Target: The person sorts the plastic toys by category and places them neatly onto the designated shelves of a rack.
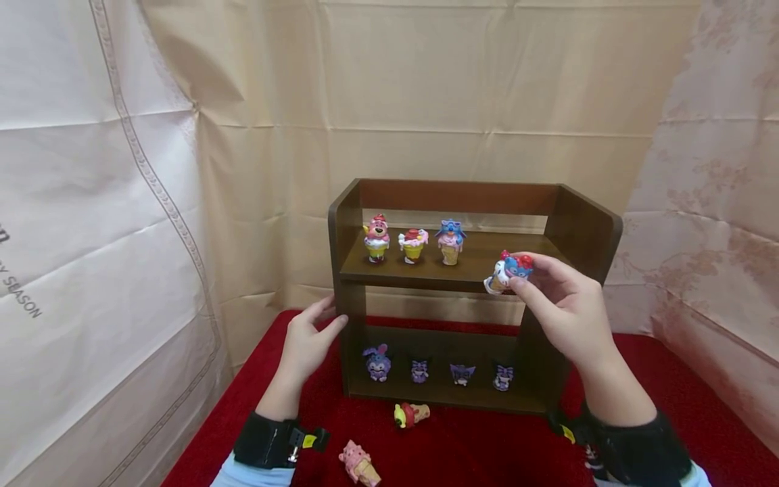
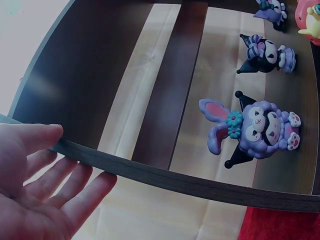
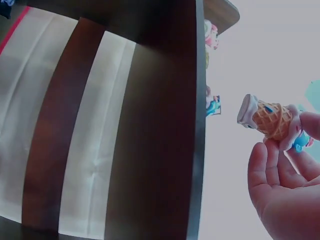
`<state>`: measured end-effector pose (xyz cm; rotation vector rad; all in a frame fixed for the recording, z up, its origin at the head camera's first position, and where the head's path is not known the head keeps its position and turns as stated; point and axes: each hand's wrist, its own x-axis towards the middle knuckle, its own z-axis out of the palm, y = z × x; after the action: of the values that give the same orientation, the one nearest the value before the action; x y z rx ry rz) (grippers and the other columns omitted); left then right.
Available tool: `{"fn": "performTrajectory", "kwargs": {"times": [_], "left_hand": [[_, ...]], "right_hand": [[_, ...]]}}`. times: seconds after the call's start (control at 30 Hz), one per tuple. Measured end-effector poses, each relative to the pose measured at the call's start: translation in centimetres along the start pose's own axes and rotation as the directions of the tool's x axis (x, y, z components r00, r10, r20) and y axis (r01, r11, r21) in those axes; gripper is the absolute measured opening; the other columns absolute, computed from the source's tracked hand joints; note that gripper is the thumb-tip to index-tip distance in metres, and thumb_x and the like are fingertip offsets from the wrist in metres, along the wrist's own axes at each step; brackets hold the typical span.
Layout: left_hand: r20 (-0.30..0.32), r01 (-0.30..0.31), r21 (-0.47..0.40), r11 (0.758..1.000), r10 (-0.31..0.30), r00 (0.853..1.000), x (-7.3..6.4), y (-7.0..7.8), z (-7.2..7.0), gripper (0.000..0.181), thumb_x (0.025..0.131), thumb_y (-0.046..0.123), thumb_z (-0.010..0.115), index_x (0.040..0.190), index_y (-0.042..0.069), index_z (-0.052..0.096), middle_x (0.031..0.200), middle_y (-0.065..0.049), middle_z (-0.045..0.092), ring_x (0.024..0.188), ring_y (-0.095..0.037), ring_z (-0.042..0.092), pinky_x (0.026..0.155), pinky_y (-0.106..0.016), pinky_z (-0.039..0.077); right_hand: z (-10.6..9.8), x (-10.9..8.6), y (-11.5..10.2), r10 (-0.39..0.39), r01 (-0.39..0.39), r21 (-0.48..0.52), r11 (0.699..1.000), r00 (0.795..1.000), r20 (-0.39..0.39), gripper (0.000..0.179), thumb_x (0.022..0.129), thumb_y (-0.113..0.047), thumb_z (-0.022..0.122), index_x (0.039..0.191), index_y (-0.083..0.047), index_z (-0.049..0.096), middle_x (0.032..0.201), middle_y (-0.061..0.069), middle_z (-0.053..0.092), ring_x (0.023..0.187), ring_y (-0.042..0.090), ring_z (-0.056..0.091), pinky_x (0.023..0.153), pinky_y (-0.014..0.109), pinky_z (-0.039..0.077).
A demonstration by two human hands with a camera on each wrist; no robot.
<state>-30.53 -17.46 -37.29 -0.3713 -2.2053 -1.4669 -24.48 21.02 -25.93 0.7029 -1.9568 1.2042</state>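
Note:
My right hand (image 1: 569,308) pinches a figurine (image 1: 510,272) of a blue character with red trim on an ice cream cone, in front of the upper shelf's right part. In the right wrist view its waffle cone (image 3: 272,120) points left, away from the fingers; the top is partly hidden. My left hand (image 1: 307,341) holds the left side panel of the brown two-tier shelf (image 1: 402,272), thumb at its front edge and fingers along the outside. On the upper tier stand a pink bear cone (image 1: 377,240), a red-and-white cone (image 1: 413,245) and a blue-topped cone (image 1: 450,241).
Several purple figurines, among them a rabbit-eared one (image 1: 377,363), stand on the lower tier. On the red cloth (image 1: 475,446) before the shelf lie a red-and-yellow cone figurine (image 1: 411,414) and a pink cone figurine (image 1: 359,463). Beige fabric (image 1: 426,88) hangs behind.

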Motion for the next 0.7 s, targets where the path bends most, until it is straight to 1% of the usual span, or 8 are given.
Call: {"fn": "performTrajectory", "kwargs": {"times": [0.1, 0.27, 0.33, 0.53, 0.7], "left_hand": [[0.000, 0.001, 0.000, 1.000, -0.001, 1.000, -0.1, 0.0, 0.0, 0.049, 0.096, 0.017, 0.072, 0.142, 0.006, 0.060, 0.139, -0.015, 0.062, 0.121, -0.032, 0.064, 0.091, -0.047, 0.057], [0.002, 0.006, 0.001, 1.000, -0.006, 1.000, -0.1, 0.1, -0.1, 0.049, 0.096, 0.017, 0.072, 0.142, 0.006, 0.059, 0.139, -0.015, 0.061, 0.121, -0.032, 0.064, 0.091, -0.047, 0.057], [0.004, 0.006, -0.002, 1.000, -0.006, 1.000, -0.1, 0.1, 0.0, 0.049, 0.096, 0.017, 0.072, 0.142, 0.006, 0.059, 0.139, -0.015, 0.061, 0.121, -0.032, 0.064, 0.092, -0.047, 0.056], [0.003, 0.005, -0.005, 1.000, -0.005, 1.000, -0.1, 0.2, 0.0, 0.048, 0.096, 0.017, 0.072, 0.142, 0.006, 0.060, 0.139, -0.015, 0.062, 0.121, -0.031, 0.064, 0.091, -0.047, 0.056], [0.003, 0.002, -0.009, 1.000, -0.002, 1.000, -0.1, 0.2, 0.0, 0.049, 0.096, 0.016, 0.072, 0.142, 0.006, 0.060, 0.139, -0.014, 0.062, 0.121, -0.031, 0.064, 0.092, -0.047, 0.056]], "right_hand": [[-0.2, 0.8, -0.2, -0.005, 0.005, -0.003, 1.000, 1.000, -0.011, 0.032, 0.092, 0.002, 0.072, 0.124, 0.002, 0.069, 0.103, -0.002, 0.074, 0.089, 0.010, 0.070, 0.081, 0.018, 0.056], [-0.4, 2.0, -0.4, -0.009, 0.008, -0.038, 0.999, 1.000, -0.019, 0.032, 0.092, -0.001, 0.073, 0.124, 0.001, 0.069, 0.103, -0.001, 0.074, 0.088, 0.008, 0.069, 0.081, 0.016, 0.055], [-0.5, 2.4, -0.4, 0.001, -0.001, -0.055, 0.999, 1.000, -0.015, 0.032, 0.093, -0.003, 0.074, 0.125, 0.000, 0.069, 0.103, 0.001, 0.074, 0.089, 0.008, 0.069, 0.081, 0.015, 0.054], [-0.5, 3.5, -0.2, 0.046, -0.045, -0.074, 0.996, 0.999, 0.012, 0.034, 0.095, -0.010, 0.073, 0.128, -0.001, 0.068, 0.107, 0.014, 0.072, 0.089, 0.005, 0.068, 0.082, 0.012, 0.052], [-0.4, 4.7, 0.4, 0.075, -0.070, -0.103, 0.992, 0.996, 0.045, 0.037, 0.096, -0.013, 0.072, 0.129, 0.000, 0.067, 0.109, 0.018, 0.072, 0.085, -0.001, 0.067, 0.080, 0.010, 0.051]]}}
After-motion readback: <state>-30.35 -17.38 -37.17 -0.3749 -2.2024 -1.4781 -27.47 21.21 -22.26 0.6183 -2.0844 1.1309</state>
